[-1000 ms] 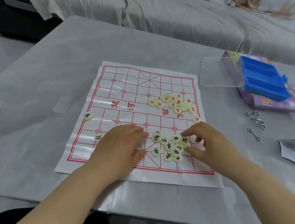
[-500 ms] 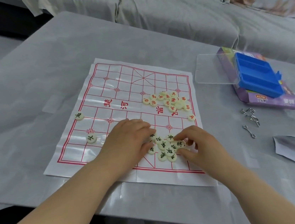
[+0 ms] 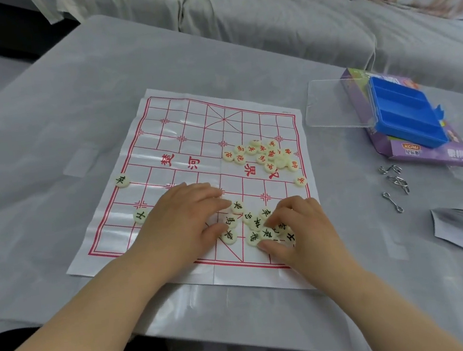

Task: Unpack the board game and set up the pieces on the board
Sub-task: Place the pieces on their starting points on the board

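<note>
Paper board (image 3: 189,128) skewed clockwise; left grip (image 3: 183,219) released, flat; right grip (image 3: 304,230) around black-lettered piece (image 3: 268,232).

One table (image 3: 72,122) carries one paper board (image 3: 188,122). Red-lettered pieces (image 3: 270,167): about fourteen in view, thirteen of them bunched and partly overlapping, one lying apart near the board's right edge; the overlap leaves this tally approximate. Dark-lettered pieces (image 3: 257,221): twelve in view, ten bunched together, two lying singly at the board's left side. One blue tray (image 3: 406,113), divided into three channels. One clear lid (image 3: 329,105). One purple box (image 3: 437,154). Three bent-wire metal items (image 3: 397,182). One folded grey paper (image 3: 458,230).
</note>
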The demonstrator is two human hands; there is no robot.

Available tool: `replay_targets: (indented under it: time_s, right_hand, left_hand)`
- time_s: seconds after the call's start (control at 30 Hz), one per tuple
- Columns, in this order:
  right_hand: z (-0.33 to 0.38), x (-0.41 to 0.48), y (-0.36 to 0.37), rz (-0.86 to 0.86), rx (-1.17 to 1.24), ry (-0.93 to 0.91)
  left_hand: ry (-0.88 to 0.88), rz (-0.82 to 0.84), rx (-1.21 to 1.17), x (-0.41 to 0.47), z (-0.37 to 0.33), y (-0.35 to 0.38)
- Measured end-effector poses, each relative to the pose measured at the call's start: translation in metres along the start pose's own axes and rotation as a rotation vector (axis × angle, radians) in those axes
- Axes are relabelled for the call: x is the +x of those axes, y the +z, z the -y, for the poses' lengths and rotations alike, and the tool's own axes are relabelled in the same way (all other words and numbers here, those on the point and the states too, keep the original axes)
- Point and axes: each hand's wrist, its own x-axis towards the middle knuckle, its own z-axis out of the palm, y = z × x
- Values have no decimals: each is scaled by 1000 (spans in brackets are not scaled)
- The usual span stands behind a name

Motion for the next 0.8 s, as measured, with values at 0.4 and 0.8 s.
replay_targets:
  time_s: [0.4,0.8]
  right_hand:
    - [46,63,-13,43,138,-46]
    - [86,113,28,218,179,-134]
  left_hand:
    - [-480,-177,-305,-22,63,-34]
    - [-516,-64,-273,-40,82,-34]
